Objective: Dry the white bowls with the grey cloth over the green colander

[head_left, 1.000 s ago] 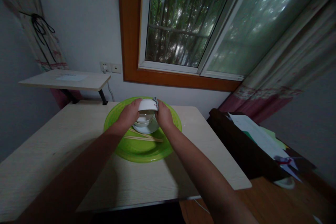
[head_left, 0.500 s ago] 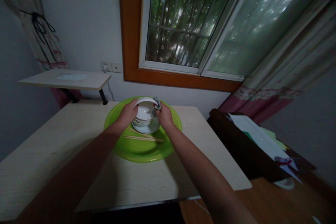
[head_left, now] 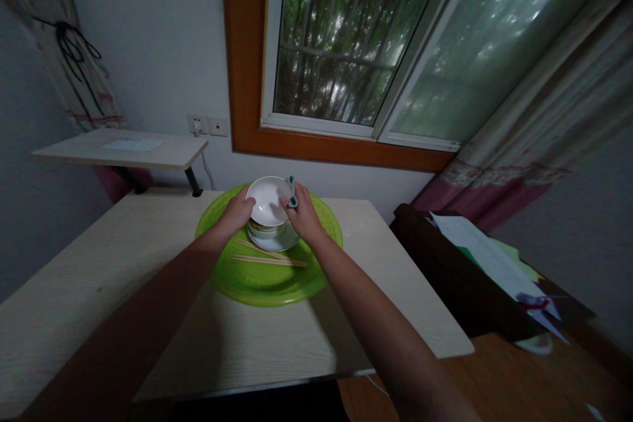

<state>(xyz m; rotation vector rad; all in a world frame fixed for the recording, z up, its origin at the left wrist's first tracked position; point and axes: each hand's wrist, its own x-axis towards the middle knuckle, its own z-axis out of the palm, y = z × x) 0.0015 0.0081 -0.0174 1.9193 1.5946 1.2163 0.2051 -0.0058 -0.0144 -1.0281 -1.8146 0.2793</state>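
A white bowl (head_left: 267, 199) is tilted so its inside faces me, held above a stack of white dishes (head_left: 273, 235) in a wide green basin (head_left: 257, 287). My left hand (head_left: 236, 212) grips the bowl's left rim. My right hand (head_left: 297, 214) is closed on a small grey cloth (head_left: 292, 190) pressed against the bowl's right rim. Wooden chopsticks (head_left: 270, 260) lie in the basin just in front of the stack.
The basin sits on a pale wooden table (head_left: 99, 290). A small side shelf (head_left: 123, 148) stands at the back left under a wall socket (head_left: 208, 124). A dark desk with papers (head_left: 484, 257) is at the right, below the window (head_left: 346, 39).
The bowl was held with its underside up a second ago. It has been turned so its inside now faces me, and my right hand with the cloth has moved onto its rim.
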